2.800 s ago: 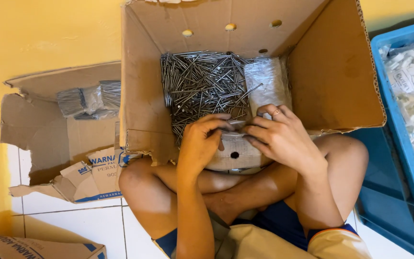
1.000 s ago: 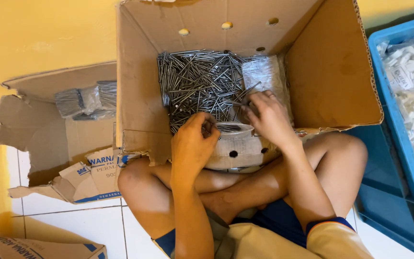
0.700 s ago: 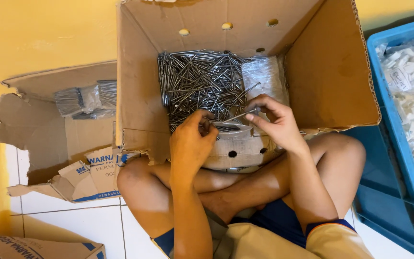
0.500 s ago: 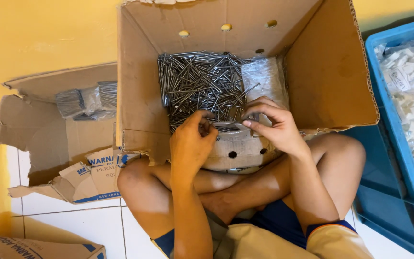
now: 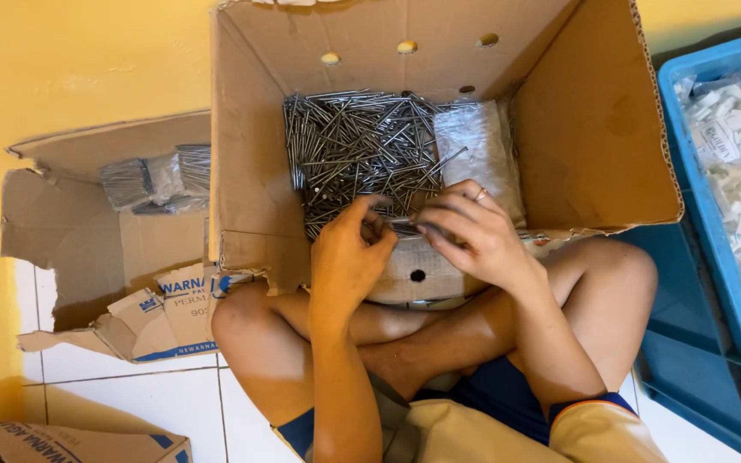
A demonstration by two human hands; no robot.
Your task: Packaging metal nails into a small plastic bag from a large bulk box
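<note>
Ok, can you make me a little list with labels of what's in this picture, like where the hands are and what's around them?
Left hand: fingers curled at the near edge of the nail pile, pinching some nails
Right hand: fingers meet the left hand's over the same spot
Nails: loose grey heap inside the big box
Cardboard box: open, resting against the person's crossed legs
Plastic bag: clear, beside the nails
Torn box: to the left, holding bundled nails
Blue crate: on the right, with white pieces inside

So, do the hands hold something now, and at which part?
Both hands, left hand and right hand, pinch a small bunch of nails between the fingertips; which part of the nails cannot be told.
</note>
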